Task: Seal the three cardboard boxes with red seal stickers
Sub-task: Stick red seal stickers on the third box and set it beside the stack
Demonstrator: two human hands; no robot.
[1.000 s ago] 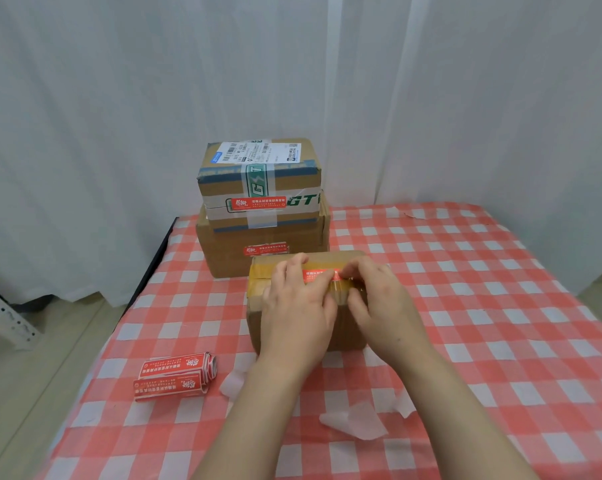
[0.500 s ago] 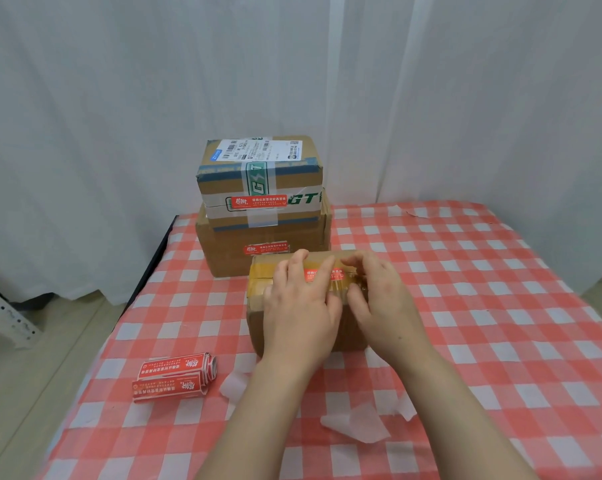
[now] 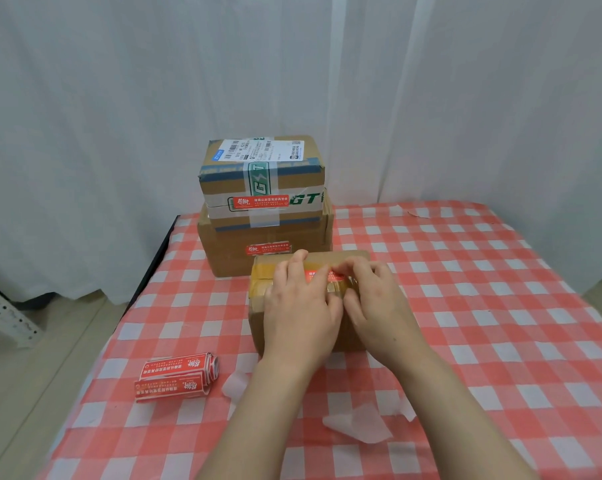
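A small cardboard box (image 3: 259, 271) with brown tape lies in front of me on the checked cloth. A red seal sticker (image 3: 322, 276) lies across its top. My left hand (image 3: 299, 310) rests on the box, its straight fingers pressing the sticker's left part. The curled fingers of my right hand (image 3: 375, 306) pinch the sticker's right end. Behind stand two stacked boxes. The upper box (image 3: 261, 168) with green tape carries a red sticker (image 3: 261, 201); the lower box (image 3: 230, 254) carries another sticker (image 3: 267, 248).
A roll of red seal stickers (image 3: 176, 377) lies at the near left of the table (image 3: 483, 306). Peeled white backing papers (image 3: 356, 424) lie near my forearms. White curtains hang behind. The table's left edge drops to the floor, where a metal rack (image 3: 1, 317) stands.
Both hands stay on the small box. My left fingers have shifted slightly along the sticker; my right fingers remain at its right end.
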